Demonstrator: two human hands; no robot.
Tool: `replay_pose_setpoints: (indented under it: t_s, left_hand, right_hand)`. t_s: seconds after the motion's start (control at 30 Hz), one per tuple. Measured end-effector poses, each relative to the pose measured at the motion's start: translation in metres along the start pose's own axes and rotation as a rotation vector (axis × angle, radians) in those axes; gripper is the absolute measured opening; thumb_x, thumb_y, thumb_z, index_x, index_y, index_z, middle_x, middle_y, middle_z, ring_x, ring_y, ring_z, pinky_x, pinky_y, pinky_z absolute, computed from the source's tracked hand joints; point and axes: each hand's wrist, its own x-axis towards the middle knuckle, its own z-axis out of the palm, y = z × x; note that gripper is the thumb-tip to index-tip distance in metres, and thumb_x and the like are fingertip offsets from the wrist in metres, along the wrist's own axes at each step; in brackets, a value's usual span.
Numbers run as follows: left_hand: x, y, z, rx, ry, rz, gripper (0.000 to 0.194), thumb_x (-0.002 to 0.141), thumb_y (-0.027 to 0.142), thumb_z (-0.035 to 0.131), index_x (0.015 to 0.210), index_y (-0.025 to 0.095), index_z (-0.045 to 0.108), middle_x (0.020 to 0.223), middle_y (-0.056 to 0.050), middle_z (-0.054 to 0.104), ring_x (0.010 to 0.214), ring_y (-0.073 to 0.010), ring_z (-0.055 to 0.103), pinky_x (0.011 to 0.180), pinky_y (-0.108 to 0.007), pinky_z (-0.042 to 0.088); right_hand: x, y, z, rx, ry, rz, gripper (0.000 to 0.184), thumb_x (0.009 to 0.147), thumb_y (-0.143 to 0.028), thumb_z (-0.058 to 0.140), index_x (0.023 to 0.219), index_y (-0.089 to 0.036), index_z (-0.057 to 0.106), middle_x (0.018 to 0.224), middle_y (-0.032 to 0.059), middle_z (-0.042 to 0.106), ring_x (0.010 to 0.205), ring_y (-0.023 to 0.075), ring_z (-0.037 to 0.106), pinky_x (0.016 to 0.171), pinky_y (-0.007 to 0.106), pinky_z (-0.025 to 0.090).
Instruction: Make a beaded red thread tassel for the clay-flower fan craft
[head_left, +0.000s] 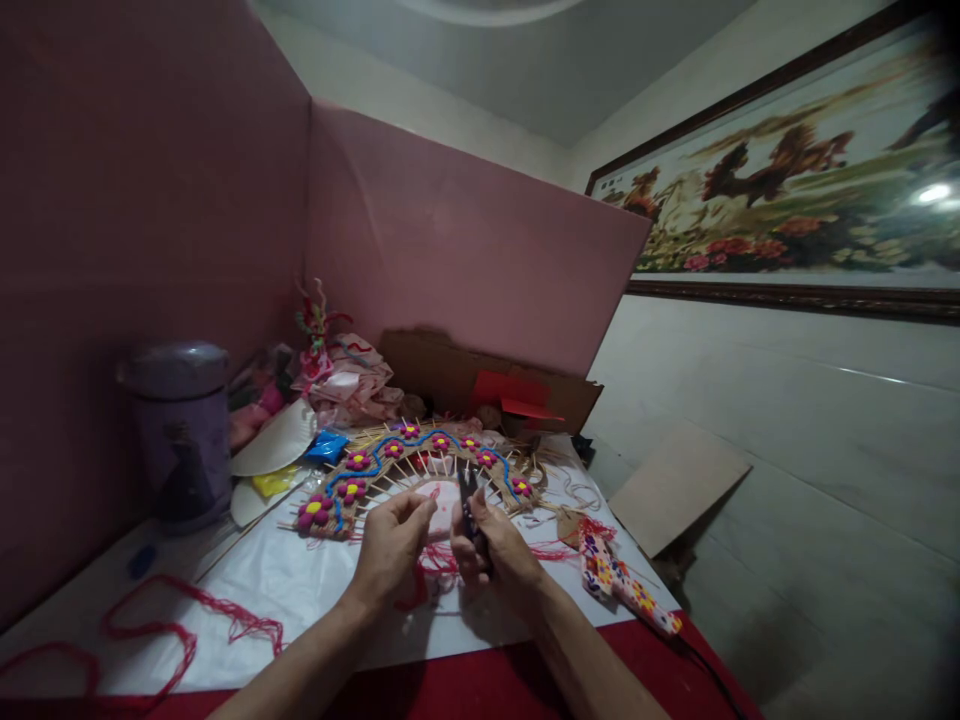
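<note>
My right hand (491, 545) is wrapped round dark pliers (469, 505), their jaws pointing up and away from me. To the left of it, my left hand (394, 545) is closed in a pinch, thumb against forefinger. What the pinch holds is too small to make out; a reddish tip shows by the fingertips. Just beyond both hands stands a woven arch (397, 465) with sticks along its edges, decorated with purple-and-yellow flowers and a wavy blue strip. Beneath the hands lie pink-red threads (442, 560) and a fuzzy red strip (412, 592).
A purple canister (184, 440) stands at the left by white paper plates (277, 440) and a blue packet (327, 446). More red yarn (180, 590) lies front left. A flower-patterned glue gun (626, 580) with a cord rests at the right edge. Cardboard (442, 365) leans behind.
</note>
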Motion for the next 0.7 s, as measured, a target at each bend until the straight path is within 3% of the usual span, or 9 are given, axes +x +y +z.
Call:
replay_pose_setpoints:
  t_s: [0.1, 0.17, 0.3, 0.47, 0.7]
  left_hand:
    - [0.002, 0.000, -0.004, 0.054, 0.053, 0.070, 0.038, 0.059, 0.051, 0.069, 0.057, 0.015, 0.056, 0.042, 0.007, 0.041, 0.039, -0.0062, 0.030, 0.038, -0.019, 0.021]
    - [0.004, -0.002, -0.006, 0.092, 0.062, 0.114, 0.035, 0.064, 0.049, 0.067, 0.060, 0.015, 0.059, 0.045, 0.006, 0.043, 0.042, -0.0074, 0.033, 0.040, -0.020, 0.024]
    - [0.004, -0.004, -0.008, 0.188, 0.066, 0.187, 0.029, 0.071, 0.043, 0.063, 0.063, 0.016, 0.061, 0.049, 0.004, 0.047, 0.046, -0.0094, 0.037, 0.043, -0.021, 0.028]
    - [0.002, -0.003, -0.008, 0.306, 0.087, 0.279, 0.024, 0.076, 0.037, 0.059, 0.064, 0.017, 0.063, 0.054, 0.003, 0.052, 0.051, -0.0116, 0.043, 0.048, -0.021, 0.033]
    - [0.000, 0.000, -0.008, 0.407, 0.083, 0.358, 0.020, 0.079, 0.033, 0.056, 0.073, 0.018, 0.068, 0.062, 0.001, 0.062, 0.058, -0.0143, 0.052, 0.056, -0.022, 0.038]
  right_hand:
    - [-0.004, 0.001, 0.007, 0.054, -0.063, 0.207, 0.059, 0.078, -0.076, 0.036, 0.074, -0.018, 0.047, 0.045, -0.0097, 0.032, 0.034, 0.0021, 0.019, 0.032, 0.012, 0.014]
    - [-0.003, 0.003, 0.009, 0.084, -0.084, 0.266, 0.055, 0.083, -0.071, 0.034, 0.074, -0.018, 0.047, 0.047, -0.0091, 0.033, 0.034, 0.0023, 0.021, 0.033, 0.012, 0.014]
    - [-0.002, 0.004, 0.011, 0.174, -0.121, 0.305, 0.045, 0.088, -0.061, 0.038, 0.077, -0.019, 0.048, 0.049, -0.0084, 0.034, 0.035, 0.0029, 0.023, 0.034, 0.012, 0.012]
    - [-0.005, 0.000, 0.014, 0.223, -0.141, 0.333, 0.051, 0.087, -0.066, 0.034, 0.075, -0.018, 0.046, 0.050, -0.0082, 0.033, 0.035, 0.0027, 0.019, 0.034, 0.013, 0.009]
    - [-0.007, -0.003, 0.015, 0.244, -0.159, 0.383, 0.049, 0.092, -0.059, 0.026, 0.074, -0.018, 0.046, 0.048, -0.0077, 0.033, 0.034, 0.0034, 0.019, 0.034, 0.014, 0.008]
